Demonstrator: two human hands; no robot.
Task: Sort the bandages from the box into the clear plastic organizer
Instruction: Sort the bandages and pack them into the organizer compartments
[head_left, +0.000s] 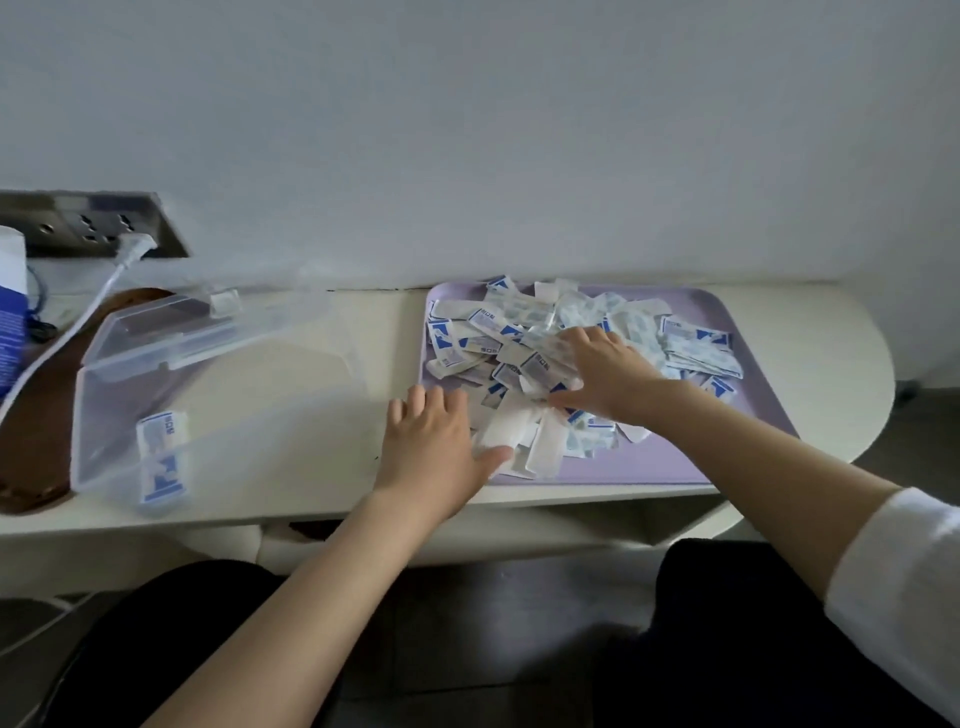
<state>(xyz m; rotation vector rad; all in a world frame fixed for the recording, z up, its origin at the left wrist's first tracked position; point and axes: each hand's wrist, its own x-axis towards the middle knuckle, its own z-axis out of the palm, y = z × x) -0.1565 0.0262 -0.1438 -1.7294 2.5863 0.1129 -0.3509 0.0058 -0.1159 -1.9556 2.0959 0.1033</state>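
A heap of white and blue wrapped bandages (524, 338) lies on a lilac tray (649, 462) at the right of the table. My right hand (602, 371) lies flat on the heap, fingers spread and straight. At the tray's left edge my left hand (434, 441) rests with straight fingers, its thumb touching some white bandages (511, 431) at the front of the heap. The clear plastic organizer (218, 415) stands open at the left, lid (171, 325) tipped back. A small stack of blue and white bandages (163, 457) sits in its front left part.
The cream table (374, 312) stands against a white wall. At the far left are a wall socket panel (98, 223) with a white plug and cable (78, 322), a brown round mat (31, 415) and a blue and white pack (10, 322). My dark-clothed legs are below the table edge.
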